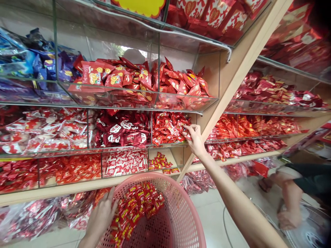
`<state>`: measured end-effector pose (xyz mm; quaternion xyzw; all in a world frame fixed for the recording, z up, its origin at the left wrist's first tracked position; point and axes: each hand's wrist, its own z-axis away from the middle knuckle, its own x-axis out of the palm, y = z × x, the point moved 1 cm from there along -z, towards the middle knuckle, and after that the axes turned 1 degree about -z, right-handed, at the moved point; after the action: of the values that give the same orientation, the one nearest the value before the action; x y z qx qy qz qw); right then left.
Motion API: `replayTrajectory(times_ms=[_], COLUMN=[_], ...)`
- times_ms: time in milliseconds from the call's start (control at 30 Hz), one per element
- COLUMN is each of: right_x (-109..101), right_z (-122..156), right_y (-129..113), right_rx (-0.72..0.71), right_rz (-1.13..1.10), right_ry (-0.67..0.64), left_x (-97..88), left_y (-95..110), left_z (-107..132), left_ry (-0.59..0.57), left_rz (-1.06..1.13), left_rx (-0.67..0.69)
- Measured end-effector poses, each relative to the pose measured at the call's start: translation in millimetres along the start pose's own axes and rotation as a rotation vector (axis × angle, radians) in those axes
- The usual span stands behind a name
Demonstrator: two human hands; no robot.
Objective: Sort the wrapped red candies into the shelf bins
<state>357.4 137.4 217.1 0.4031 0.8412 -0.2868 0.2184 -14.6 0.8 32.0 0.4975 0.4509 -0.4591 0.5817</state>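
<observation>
My right hand (194, 138) reaches up to the middle shelf bin of small red candy packets (168, 128), and its fingers are pinched on a few red packets at the bin's right end. My left hand (102, 215) grips the near rim of a pink perforated plastic basket (181, 220), fingers spread over the edge. Inside the basket lies a heap of small red and yellow candy packets (137, 206).
Glass-fronted wooden shelves (227, 86) hold bins of red, dark red and blue snack packets. Bagged sweets lie on the floor below. At the right another person (294, 196) bends down, hands near a fan grille.
</observation>
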Motion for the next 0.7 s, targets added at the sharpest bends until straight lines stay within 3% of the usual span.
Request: replayTrajectory(times_ms=[200, 333, 500, 567, 700], right_x=[-1.1, -13.4, -25.4, -8.7, 63.7], right_z=[0.9, 1.5, 25.0, 55.9, 158.9], right_y=[-2.0, -8.1, -51.4, -79.2, -135.3], right_rx=[0.01, 0.025, 0.055, 0.092, 0.353], right_rz=[-0.059, -0.069, -0.151, -0.297, -0.714], right_ry=[0.147, 0.255, 0.334, 0.198, -0.432], left_x=[-0.3, 1.6, -0.1, -2.4, -6.6], left_y=[0.7, -0.4, 1.4, 3.4, 6.2], left_z=[1.0, 0.8, 1.7, 2.6, 4.8], left_ry=[-0.017, 0.016, 0.008, 0.003, 0.008], left_rz=[-0.003, 0.014, -0.007, -0.009, -0.007], left_rx=[-0.004, 0.01, -0.009, -0.008, -0.014])
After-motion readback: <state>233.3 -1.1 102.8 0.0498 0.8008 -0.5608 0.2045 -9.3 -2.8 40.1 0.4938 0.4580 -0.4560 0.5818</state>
